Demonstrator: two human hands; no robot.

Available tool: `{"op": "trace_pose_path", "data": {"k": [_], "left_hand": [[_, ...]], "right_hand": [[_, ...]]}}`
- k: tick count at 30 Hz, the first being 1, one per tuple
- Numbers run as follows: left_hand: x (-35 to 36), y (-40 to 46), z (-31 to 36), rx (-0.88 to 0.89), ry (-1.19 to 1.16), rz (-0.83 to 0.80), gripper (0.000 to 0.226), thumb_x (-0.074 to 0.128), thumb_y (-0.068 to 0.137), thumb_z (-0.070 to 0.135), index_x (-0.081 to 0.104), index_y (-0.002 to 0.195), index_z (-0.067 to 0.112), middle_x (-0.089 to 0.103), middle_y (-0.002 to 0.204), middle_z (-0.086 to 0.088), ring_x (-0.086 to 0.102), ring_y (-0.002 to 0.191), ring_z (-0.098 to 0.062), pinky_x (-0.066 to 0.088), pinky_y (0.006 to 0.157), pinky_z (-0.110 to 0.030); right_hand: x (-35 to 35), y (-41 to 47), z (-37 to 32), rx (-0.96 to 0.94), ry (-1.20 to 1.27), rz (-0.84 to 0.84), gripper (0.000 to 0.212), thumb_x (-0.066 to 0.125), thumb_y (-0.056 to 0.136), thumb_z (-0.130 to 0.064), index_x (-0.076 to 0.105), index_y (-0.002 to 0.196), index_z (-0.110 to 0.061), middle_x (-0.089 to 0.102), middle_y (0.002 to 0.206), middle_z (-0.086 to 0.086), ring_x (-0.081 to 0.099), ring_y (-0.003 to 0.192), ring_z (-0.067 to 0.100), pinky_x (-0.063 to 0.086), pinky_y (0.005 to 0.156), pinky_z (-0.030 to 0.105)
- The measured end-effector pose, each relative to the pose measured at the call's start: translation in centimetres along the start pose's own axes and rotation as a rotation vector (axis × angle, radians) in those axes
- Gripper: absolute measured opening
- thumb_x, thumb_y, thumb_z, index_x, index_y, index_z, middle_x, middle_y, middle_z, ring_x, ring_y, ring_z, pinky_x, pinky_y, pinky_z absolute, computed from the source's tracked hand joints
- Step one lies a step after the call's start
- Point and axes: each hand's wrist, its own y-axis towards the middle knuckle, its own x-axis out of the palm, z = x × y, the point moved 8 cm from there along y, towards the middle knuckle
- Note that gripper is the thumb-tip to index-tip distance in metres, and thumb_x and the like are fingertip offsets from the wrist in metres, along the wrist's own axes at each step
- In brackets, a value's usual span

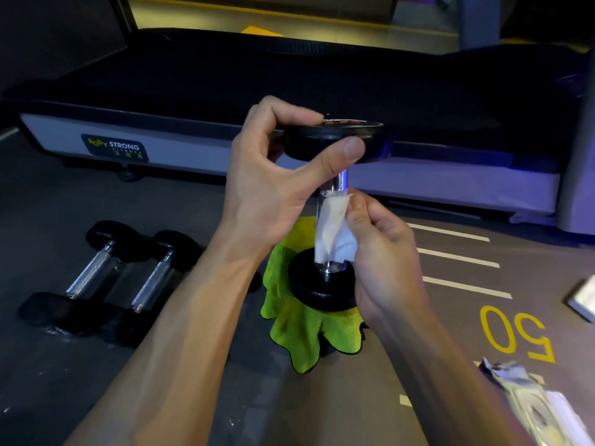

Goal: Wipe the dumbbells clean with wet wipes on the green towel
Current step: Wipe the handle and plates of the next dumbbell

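A black dumbbell with a chrome handle stands upright on the crumpled green towel in the middle of the floor. My left hand grips its upper head by the rim. My right hand presses a white wet wipe around the chrome handle. Two more black dumbbells lie side by side on the floor to the left.
A treadmill base with a "Body Strong" label spans the back. An opened wet wipe packet lies at the lower right, and a white object sits at the right edge. White lines and a yellow "50" mark the floor.
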Motion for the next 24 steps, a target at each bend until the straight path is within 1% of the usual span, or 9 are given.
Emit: {"op": "trace_pose_path", "data": {"k": [4, 6, 10, 12, 15, 16, 18, 21, 24], "left_hand": [[0.9, -0.1, 0.4, 0.018, 0.006, -0.064, 0.036, 0.086, 0.079, 0.04, 0.063, 0.102, 0.025, 0.068, 0.113, -0.018, 0.064, 0.097, -0.007, 0.048, 0.087, -0.02], [1.1, -0.1, 0.4, 0.018, -0.004, -0.091, 0.034, 0.082, 0.084, 0.038, 0.063, 0.107, 0.021, 0.068, 0.109, -0.007, 0.063, 0.095, -0.002, 0.048, 0.086, -0.019], [1.2, -0.3, 0.4, 0.005, -0.044, -0.127, 0.029, 0.077, 0.085, 0.038, 0.063, 0.106, 0.024, 0.068, 0.102, 0.011, 0.064, 0.096, -0.002, 0.052, 0.091, -0.027], [1.0, -0.2, 0.5, 0.007, -0.045, -0.112, 0.029, 0.078, 0.085, 0.038, 0.064, 0.105, 0.023, 0.068, 0.101, 0.011, 0.064, 0.095, -0.001, 0.052, 0.09, -0.026], [0.9, 0.0, 0.2, -0.003, -0.047, -0.074, 0.03, 0.079, 0.086, 0.039, 0.064, 0.105, 0.021, 0.07, 0.099, 0.004, 0.066, 0.091, -0.009, 0.051, 0.084, -0.027], [0.9, 0.0, 0.2, 0.003, -0.036, -0.062, 0.031, 0.079, 0.085, 0.039, 0.064, 0.105, 0.02, 0.07, 0.1, -0.002, 0.067, 0.091, -0.014, 0.052, 0.083, -0.031], [1.0, -0.1, 0.2, 0.017, -0.022, -0.047, 0.033, 0.079, 0.086, 0.039, 0.065, 0.105, 0.017, 0.069, 0.101, -0.008, 0.066, 0.091, -0.014, 0.051, 0.083, -0.031], [1.0, -0.2, 0.2, 0.009, -0.023, -0.029, 0.034, 0.079, 0.089, 0.035, 0.064, 0.108, 0.011, 0.066, 0.097, 0.003, 0.062, 0.088, -0.001, 0.049, 0.084, -0.023], [1.1, -0.1, 0.1, -0.007, -0.038, -0.031, 0.037, 0.079, 0.085, 0.04, 0.066, 0.107, 0.014, 0.067, 0.096, 0.007, 0.063, 0.091, -0.006, 0.051, 0.085, -0.029]], "right_hand": [[1.4, 0.5, -2.1, -0.129, -0.035, 0.13, 0.039, 0.047, 0.11, -0.028, 0.059, 0.077, -0.01, 0.057, 0.069, 0.006, 0.051, 0.067, 0.018, 0.042, 0.064, 0.033], [2.0, 1.0, -2.6, -0.115, -0.058, 0.169, 0.044, 0.04, 0.11, -0.019, 0.051, 0.068, -0.011, 0.048, 0.058, 0.003, 0.046, 0.058, 0.015, 0.038, 0.056, 0.026], [2.7, 2.7, -0.5, 0.304, -0.04, 0.017, 0.081, 0.031, 0.108, -0.042, 0.056, 0.036, -0.014, 0.049, 0.043, 0.003, 0.046, 0.039, 0.02, 0.036, 0.047, 0.023], [3.1, 3.5, 0.1, 0.394, 0.033, -0.022, 0.068, 0.034, 0.104, -0.042, 0.057, 0.044, -0.018, 0.05, 0.048, 0.003, 0.044, 0.04, 0.016, 0.035, 0.049, 0.025], [2.1, 3.1, -0.7, 0.139, -0.253, 0.137, 0.034, 0.034, 0.105, -0.036, 0.049, 0.075, -0.032, 0.058, 0.082, -0.006, 0.053, 0.062, -0.003, 0.045, 0.064, 0.023], [2.1, 2.2, -1.5, -0.035, -0.32, 0.19, 0.031, 0.033, 0.108, -0.033, 0.044, 0.08, -0.034, 0.053, 0.086, -0.013, 0.052, 0.066, -0.008, 0.043, 0.066, 0.015], [2.9, 0.3, -2.7, -0.342, -0.39, 0.239, 0.027, 0.034, 0.111, -0.025, 0.045, 0.087, -0.031, 0.052, 0.082, -0.014, 0.053, 0.071, -0.004, 0.042, 0.066, 0.019], [3.7, 0.4, -3.0, -0.386, -0.486, 0.224, 0.022, 0.034, 0.11, -0.03, 0.048, 0.094, -0.023, 0.06, 0.082, -0.01, 0.053, 0.072, 0.01, 0.038, 0.066, 0.03], [2.8, 1.8, -4.4, -0.353, -0.471, 0.21, 0.036, 0.034, 0.104, -0.024, 0.047, 0.071, -0.019, 0.05, 0.057, -0.009, 0.052, 0.055, 0.001, 0.036, 0.056, 0.017]]}}
